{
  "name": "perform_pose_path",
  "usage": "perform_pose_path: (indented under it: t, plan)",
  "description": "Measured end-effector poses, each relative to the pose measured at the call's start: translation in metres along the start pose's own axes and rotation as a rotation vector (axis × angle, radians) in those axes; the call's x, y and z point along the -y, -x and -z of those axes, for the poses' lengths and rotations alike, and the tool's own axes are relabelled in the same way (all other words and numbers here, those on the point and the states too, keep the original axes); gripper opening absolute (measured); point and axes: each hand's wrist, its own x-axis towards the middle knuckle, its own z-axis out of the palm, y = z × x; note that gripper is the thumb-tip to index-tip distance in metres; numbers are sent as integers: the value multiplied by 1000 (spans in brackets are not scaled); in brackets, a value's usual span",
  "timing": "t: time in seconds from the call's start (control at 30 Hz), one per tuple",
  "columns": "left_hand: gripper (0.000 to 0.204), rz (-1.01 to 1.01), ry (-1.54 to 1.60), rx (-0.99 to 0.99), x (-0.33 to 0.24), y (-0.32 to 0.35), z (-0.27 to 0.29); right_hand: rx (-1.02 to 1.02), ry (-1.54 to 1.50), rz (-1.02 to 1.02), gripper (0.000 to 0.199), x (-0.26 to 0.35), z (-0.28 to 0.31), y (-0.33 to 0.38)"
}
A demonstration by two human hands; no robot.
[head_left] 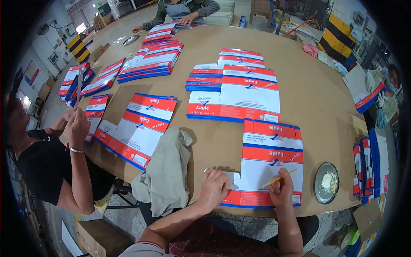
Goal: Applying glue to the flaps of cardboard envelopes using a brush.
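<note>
Along the near edge of the brown-covered table (214,147), a flat carton blank (256,173) in red, white and blue lies printed side up, right of the middle. At its near left part, the left hand (215,187) rests with fingers curled; whether they pinch the cardboard, I cannot tell. The right hand (281,188) is closed around a thin yellow stick (289,173), whose lower tip points left, over the white panel. Just right of the blank stands a round metal dish (323,198) holding a pale substance (329,182). To the left, a grey-green cloth (165,171) drapes over the table edge, beside another carton blank (139,128). Farther off, stacked blanks (249,95) lie mid-table. On the left, a co-worker in black (51,171) holds up a white strip (79,83); at the far side, another co-worker (182,9) has a hand on cartons.
</note>
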Motion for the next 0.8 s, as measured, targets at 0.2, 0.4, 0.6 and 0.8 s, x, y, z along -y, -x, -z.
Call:
perform_pose_path:
  t: [0.2,0.4,0.6,0.8]
  plan:
    - [25,-28,2,-25,1,-11,4,-108,284,79,22,-20,-17,-8]
    - [27,23,33,64,4,-20,4,92,414,109,23,-12,-34,-6]
    - [29,48,29,139,1,-11,5,122,509,62,25,-12,-34,-4]
    - [29,25,-7,139,-2,-9,7,140,592,66,24,-17,-36,-1]
